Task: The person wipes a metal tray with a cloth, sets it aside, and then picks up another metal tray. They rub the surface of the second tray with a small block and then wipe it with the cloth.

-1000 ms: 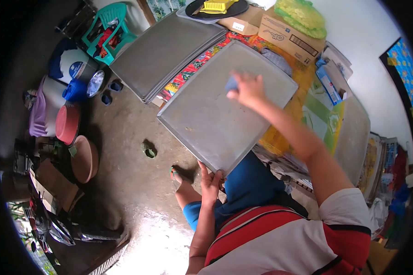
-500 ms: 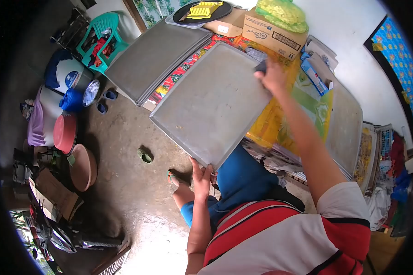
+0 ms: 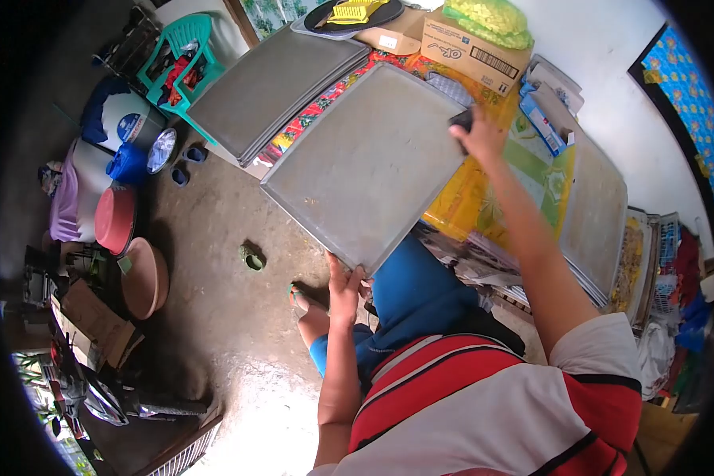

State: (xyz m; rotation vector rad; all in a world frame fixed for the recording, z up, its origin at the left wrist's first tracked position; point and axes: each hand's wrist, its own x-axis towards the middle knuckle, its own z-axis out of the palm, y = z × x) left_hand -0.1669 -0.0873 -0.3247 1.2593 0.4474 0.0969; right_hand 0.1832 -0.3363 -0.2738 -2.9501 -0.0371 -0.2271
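Since my left hand [image 3: 343,292] clamped the rectangular grey metal tray [image 3: 365,163] by one corner, I wanted light pressure behind the small dark pad [image 3: 460,120] my right hand [image 3: 484,137] gripped.

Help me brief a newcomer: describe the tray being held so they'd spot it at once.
Find the red-and-yellow cloth-covered table. In the picture, between a dark tray stack to the left and a paler stack to the right, is a grey, rimmed tray. Unlike its neighbours, it is gripped at its near corner by the left hand.
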